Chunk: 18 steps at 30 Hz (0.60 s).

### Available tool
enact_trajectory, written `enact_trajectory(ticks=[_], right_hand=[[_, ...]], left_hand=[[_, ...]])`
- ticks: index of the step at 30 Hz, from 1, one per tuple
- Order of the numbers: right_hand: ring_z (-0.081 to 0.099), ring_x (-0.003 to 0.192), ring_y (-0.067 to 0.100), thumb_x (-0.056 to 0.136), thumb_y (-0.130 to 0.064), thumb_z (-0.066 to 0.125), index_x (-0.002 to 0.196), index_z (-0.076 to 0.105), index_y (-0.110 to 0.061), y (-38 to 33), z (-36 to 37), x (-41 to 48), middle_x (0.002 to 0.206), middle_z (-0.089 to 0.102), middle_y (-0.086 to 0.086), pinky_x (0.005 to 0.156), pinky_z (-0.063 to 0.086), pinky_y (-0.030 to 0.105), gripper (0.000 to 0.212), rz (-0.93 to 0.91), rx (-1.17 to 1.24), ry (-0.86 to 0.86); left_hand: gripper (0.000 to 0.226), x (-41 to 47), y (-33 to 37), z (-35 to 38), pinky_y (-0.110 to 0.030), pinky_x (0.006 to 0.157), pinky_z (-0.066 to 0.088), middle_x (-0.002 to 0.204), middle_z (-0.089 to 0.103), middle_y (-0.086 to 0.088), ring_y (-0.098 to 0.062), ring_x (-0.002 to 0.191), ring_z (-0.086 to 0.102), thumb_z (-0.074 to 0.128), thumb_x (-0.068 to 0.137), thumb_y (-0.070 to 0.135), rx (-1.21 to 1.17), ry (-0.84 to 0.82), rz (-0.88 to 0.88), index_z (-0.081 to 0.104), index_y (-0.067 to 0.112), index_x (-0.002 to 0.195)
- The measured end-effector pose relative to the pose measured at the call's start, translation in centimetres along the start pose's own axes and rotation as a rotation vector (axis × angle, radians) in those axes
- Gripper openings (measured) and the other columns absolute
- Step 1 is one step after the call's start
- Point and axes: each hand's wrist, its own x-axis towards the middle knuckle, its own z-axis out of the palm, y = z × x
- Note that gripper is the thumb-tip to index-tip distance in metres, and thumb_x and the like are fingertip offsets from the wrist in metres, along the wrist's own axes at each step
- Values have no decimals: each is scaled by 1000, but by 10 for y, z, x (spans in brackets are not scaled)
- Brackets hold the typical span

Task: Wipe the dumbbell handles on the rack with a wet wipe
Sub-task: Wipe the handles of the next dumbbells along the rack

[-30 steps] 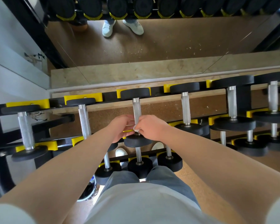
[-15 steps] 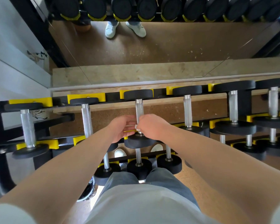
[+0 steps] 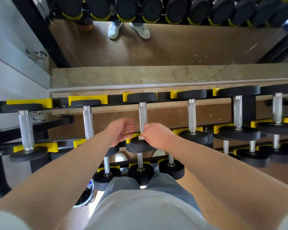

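Note:
A black rack [image 3: 165,98] with yellow cradles holds a row of black dumbbells with knurled silver handles. The middle dumbbell's handle [image 3: 142,117] runs away from me. My right hand [image 3: 156,136] grips the near end of that handle, with a bit of white wet wipe [image 3: 141,138] showing under its fingers by the near weight head [image 3: 140,145]. My left hand [image 3: 121,131] hovers just left of the handle, fingers straight and apart from it, holding nothing.
Neighbouring handles stand left [image 3: 88,120] and right [image 3: 192,117] of the middle one. A lower tier holds smaller dumbbells [image 3: 140,170] near my legs. Behind the rack a mirror [image 3: 156,50] reflects the floor, white shoes and another row of weights.
My left hand has come off the handle and opened to the left. My right hand stays on the handle's near end. The view has tilted slightly, so the rack sits lower.

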Motion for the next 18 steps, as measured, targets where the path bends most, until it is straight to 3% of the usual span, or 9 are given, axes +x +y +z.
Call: enact_trajectory(ticks=[2, 5, 8, 10, 12, 16, 18], right_hand=[[63, 95, 20, 105, -19, 52, 125, 73, -25, -1, -4, 3, 108, 61, 0, 82, 57, 34, 29, 34, 41, 24], [65, 97, 20, 104, -19, 56, 127, 70, -32, -1, -19, 18, 112, 63, -1, 81, 58, 34, 31, 223, 105, 229], [65, 94, 22, 101, -12, 57, 127, 71, -33, 4, -33, 33, 106, 64, -1, 66, 52, 31, 36, 380, 16, 385], [67, 94, 27, 101, -10, 54, 130, 69, -27, 0, -36, 31, 111, 63, 3, 65, 49, 32, 37, 377, -20, 339], [69, 92, 30, 101, -11, 56, 131, 67, -17, -9, -31, 24, 117, 60, 9, 72, 55, 35, 33, 313, -34, 257], [59, 81, 25, 98, -9, 61, 119, 70, -7, -28, -12, 13, 97, 49, 6, 68, 51, 35, 23, 179, -68, 7], [62, 84, 26, 99, -9, 60, 117, 71, -8, -29, -11, 14, 100, 51, 6, 69, 52, 38, 22, 158, -75, -21]], left_hand=[[28, -1, 1, 1, -36, 86, 57, 118, 70, -9, -24, 106, 68, 45, 107, 21, -14, -12, 6, 63, 13, 125], [28, -1, 0, 2, -37, 84, 56, 115, 72, -8, -24, 107, 68, 45, 107, 22, -7, -19, 7, 64, 13, 125], [28, -2, -2, 4, -36, 84, 55, 111, 72, -7, -22, 104, 67, 41, 109, 26, 16, -14, 5, 66, 15, 118], [27, -3, -3, 3, -37, 85, 55, 113, 71, -7, -21, 103, 67, 41, 109, 26, 27, -10, 6, 66, 17, 114], [25, -2, -5, 2, -38, 90, 55, 115, 71, -8, -24, 107, 67, 44, 108, 24, 19, 5, 7, 67, 16, 116], [29, -2, -9, -3, -38, 89, 55, 121, 71, -10, -27, 114, 67, 45, 107, 22, -10, 17, -16, 65, 14, 126], [29, -1, -10, -4, -37, 87, 56, 121, 72, -10, -27, 114, 67, 46, 107, 22, -11, 10, -25, 65, 14, 128]])
